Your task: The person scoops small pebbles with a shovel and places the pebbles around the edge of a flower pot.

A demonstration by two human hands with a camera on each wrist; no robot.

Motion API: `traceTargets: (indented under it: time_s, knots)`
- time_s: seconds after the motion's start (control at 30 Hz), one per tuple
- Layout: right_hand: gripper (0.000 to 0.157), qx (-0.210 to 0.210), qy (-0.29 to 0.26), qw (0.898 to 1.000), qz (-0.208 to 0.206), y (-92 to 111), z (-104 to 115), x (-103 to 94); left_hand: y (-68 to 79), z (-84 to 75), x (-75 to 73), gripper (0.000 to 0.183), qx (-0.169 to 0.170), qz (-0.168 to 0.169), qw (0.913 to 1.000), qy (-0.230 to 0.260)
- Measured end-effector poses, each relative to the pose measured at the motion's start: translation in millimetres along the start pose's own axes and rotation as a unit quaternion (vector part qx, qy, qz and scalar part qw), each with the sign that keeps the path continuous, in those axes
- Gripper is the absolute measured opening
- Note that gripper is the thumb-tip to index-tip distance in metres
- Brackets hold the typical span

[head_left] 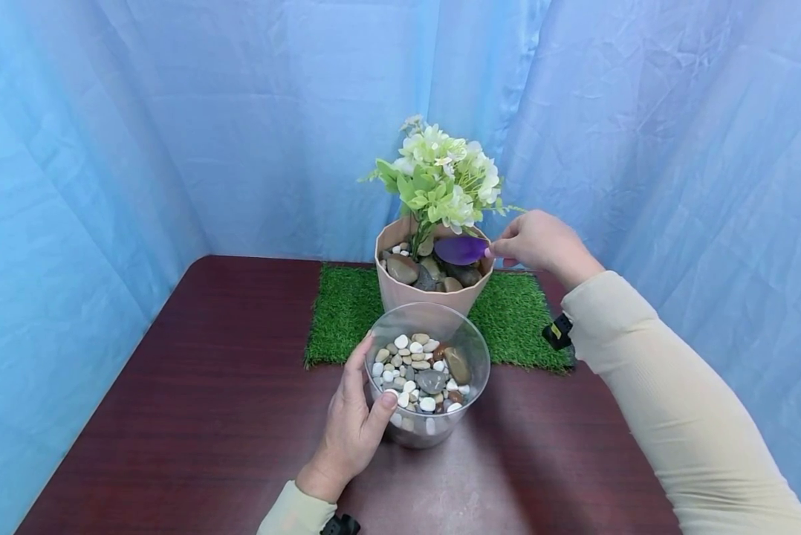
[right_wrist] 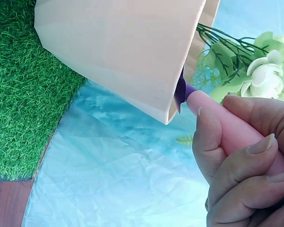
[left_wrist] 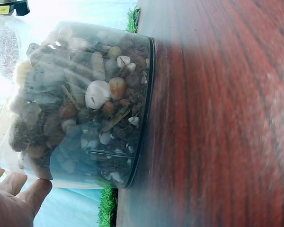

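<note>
My right hand (head_left: 541, 241) grips the pink handle (right_wrist: 239, 125) of a small trowel. Its purple blade (head_left: 461, 250) tilts over the stones inside a pale pink faceted pot (head_left: 434, 301), within the rim. In the right wrist view my fingers (right_wrist: 246, 175) curl round the handle beside the pot's edge. White and green flowers (head_left: 450, 171) rise from the pot among large stones (head_left: 403, 268). My left hand (head_left: 350, 423) holds the near left side of a clear container (head_left: 427, 432), thumb at the rim. Mixed pebbles (left_wrist: 98, 94) in white, grey and brown fill much of it.
The pot stands on a green artificial grass mat (head_left: 527, 327); the clear container sits in front of it on a dark red wooden table (head_left: 240, 371). Light blue curtains (head_left: 293, 134) hang behind and at both sides.
</note>
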State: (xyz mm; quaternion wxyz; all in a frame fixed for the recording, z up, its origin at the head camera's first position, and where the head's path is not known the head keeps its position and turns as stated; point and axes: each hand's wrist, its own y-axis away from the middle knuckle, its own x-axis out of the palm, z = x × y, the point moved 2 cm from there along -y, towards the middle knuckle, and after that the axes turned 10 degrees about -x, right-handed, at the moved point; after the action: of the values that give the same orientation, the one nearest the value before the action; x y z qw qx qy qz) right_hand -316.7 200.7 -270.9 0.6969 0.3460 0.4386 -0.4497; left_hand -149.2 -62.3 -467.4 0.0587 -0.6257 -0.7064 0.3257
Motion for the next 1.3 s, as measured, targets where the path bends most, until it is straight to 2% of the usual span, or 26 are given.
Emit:
traceTargets:
  time_s: [0.57,0.8,0.97,1.3]
  knots:
    - [0.031,-0.010,0.001,1.000,-0.010,10.1,3.3,0.1,-0.8,0.3,-1.6,0.071,0.000,0.004,1.0000,-0.001]
    - [0.029,-0.018,0.004,1.000,-0.012,6.5,10.9,4.3,-0.8,1.0,-1.3,0.071,-0.005,0.009,0.9999,0.002]
    - [0.029,-0.020,0.000,1.000,-0.018,5.5,11.0,9.0,-1.1,0.9,-0.5,0.071,0.001,0.012,0.9999,0.010]
    - [0.030,-0.018,0.002,0.999,-0.032,10.5,4.7,10.5,-0.1,0.3,-1.5,0.071,-0.002,0.008,1.0000,-0.006]
